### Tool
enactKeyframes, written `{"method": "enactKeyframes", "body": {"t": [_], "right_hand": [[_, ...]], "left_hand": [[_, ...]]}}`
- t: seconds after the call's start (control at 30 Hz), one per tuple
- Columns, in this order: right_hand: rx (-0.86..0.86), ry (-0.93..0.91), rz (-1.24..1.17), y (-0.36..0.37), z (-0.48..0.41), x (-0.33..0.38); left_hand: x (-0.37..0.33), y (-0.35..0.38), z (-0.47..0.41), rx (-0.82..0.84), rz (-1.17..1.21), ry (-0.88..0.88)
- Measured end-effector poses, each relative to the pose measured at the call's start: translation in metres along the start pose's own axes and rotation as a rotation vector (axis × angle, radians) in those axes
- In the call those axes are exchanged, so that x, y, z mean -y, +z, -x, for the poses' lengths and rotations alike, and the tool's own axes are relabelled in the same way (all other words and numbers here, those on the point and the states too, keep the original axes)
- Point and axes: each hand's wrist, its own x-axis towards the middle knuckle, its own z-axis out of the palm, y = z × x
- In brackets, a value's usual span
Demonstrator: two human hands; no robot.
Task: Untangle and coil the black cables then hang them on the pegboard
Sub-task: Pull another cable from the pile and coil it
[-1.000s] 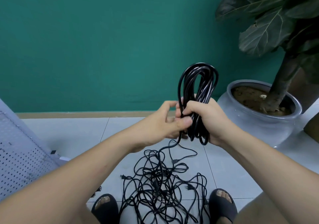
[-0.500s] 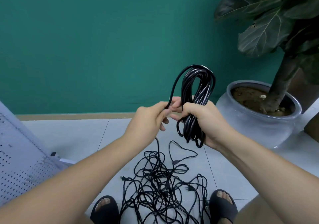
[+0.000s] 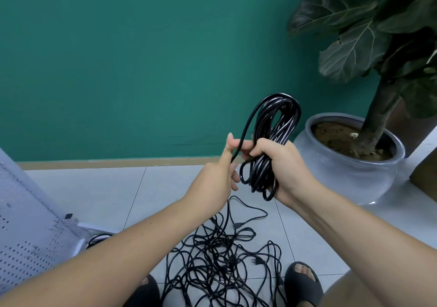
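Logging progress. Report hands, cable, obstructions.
Right hand grips coil. Left hand pinches loose strand off the coil. Tangled pile on floor below, strand trails into it.

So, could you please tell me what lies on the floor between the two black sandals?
The tangled black cables lie between the left sandal and the right sandal, as the head view shows.

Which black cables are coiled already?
The bundle gripped in the right hand; the pile on the floor is loose and tangled.
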Motion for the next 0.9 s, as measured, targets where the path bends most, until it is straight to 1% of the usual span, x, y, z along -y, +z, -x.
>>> {"method": "enactKeyframes", "body": {"t": [0.07, 0.13, 0.23, 0.3, 0.43, 0.57, 0.7, 0.77, 0.8, 0.9], "right_hand": [[0.022, 0.0, -0.025, 0.003, 0.0, -0.002], [0.029, -0.004, -0.016, 0.002, -0.001, -0.005], [0.047, -0.042, -0.069, 0.001, -0.006, -0.009], [0.042, -0.068, -0.077, -0.001, -0.008, -0.008], [-0.084, -0.14, 0.009, -0.006, -0.015, -0.001], [-0.239, -0.189, 0.117, -0.018, -0.027, 0.0], [-0.397, -0.346, 0.26, -0.025, -0.034, 0.0], [-0.428, -0.368, 0.313, -0.027, -0.035, 0.0], [-0.41, -0.366, 0.364, -0.027, -0.036, 0.001], [-0.257, -0.306, 0.529, -0.027, -0.034, -0.001]], "left_hand": [[-0.003, 0.005, 0.004, 0.047, -0.013, 0.023], [-0.005, 0.016, 0.009, 0.068, 0.051, 0.027], [-0.004, 0.032, 0.014, 0.132, 0.292, -0.052], [-0.003, 0.038, 0.016, 0.17, 0.424, -0.072], [-0.011, 0.043, 0.025, 0.231, 0.501, -0.073], [-0.026, 0.04, 0.04, 0.35, 0.394, -0.066], [-0.041, 0.029, 0.058, 0.438, 0.126, -0.011], [-0.046, 0.019, 0.059, 0.369, -0.007, 0.067], [-0.048, 0.012, 0.057, 0.315, -0.038, 0.115], [-0.049, -0.016, 0.048, 0.184, -0.015, 0.22]]}}
